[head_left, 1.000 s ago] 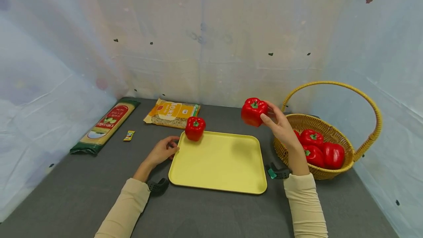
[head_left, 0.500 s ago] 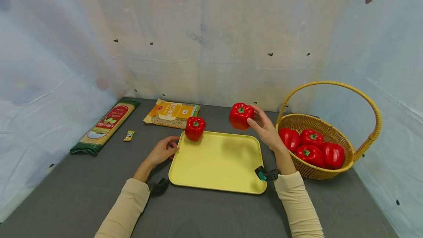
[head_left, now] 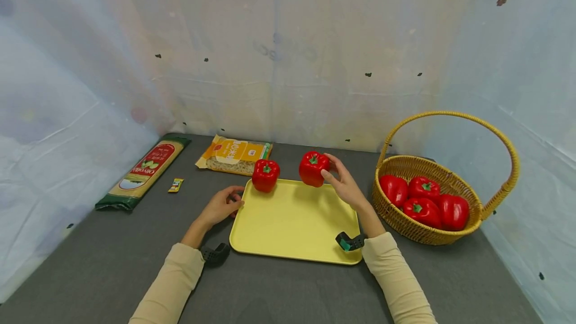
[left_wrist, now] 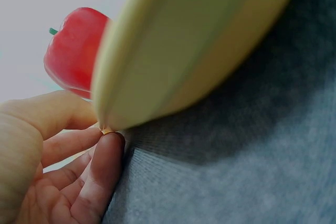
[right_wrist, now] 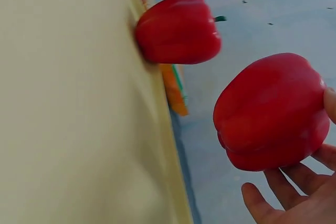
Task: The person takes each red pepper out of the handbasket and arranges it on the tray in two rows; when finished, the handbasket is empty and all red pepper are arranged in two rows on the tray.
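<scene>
My right hand (head_left: 344,184) grips a red bell pepper (head_left: 313,169) with a green stem, above the back part of a yellow tray (head_left: 292,224). In the right wrist view the held bell pepper (right_wrist: 273,114) is apart from the tray surface. Another bell pepper (head_left: 265,175) sits upright in the tray's back left corner. At the tray's left edge is my left hand (head_left: 222,202). The left wrist view shows its thumb and a finger (left_wrist: 63,114) pinching the tray rim (left_wrist: 131,87).
A wicker basket (head_left: 382,209) with a tall handle stands on the right, holding several red bell peppers (head_left: 423,212). Behind the tray lies an orange food packet (head_left: 236,154). A long green-and-red package (head_left: 144,171) and a small yellow sachet (head_left: 175,185) are at the left.
My right hand has carried the bell pepper leftward from near the basket and lowered it over the tray's back edge. The left hand and the tray have stayed put.
</scene>
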